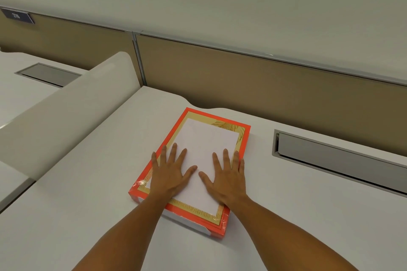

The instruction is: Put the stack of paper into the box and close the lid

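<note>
A flat orange-red box (pixel 245 138) with a gold leaf-patterned border lies on the white desk (pixel 88 193), turned slightly to the right. A white rectangle (pixel 207 138) fills the middle of its top; I cannot tell whether this is the stack of paper or the face of the lid. My left hand (pixel 171 171) rests flat on the near left part of the top, fingers spread. My right hand (pixel 226 178) lies flat beside it on the near right part, its outer fingers reaching the orange rim. Neither hand grips anything.
A grey cable-slot flap (pixel 330 156) is set into the desk just right of the box. A low white divider (pixel 66 103) runs along the left, with another desk and flap (pixel 48 73) beyond. A tan partition panel (pixel 242 77) stands behind the desk.
</note>
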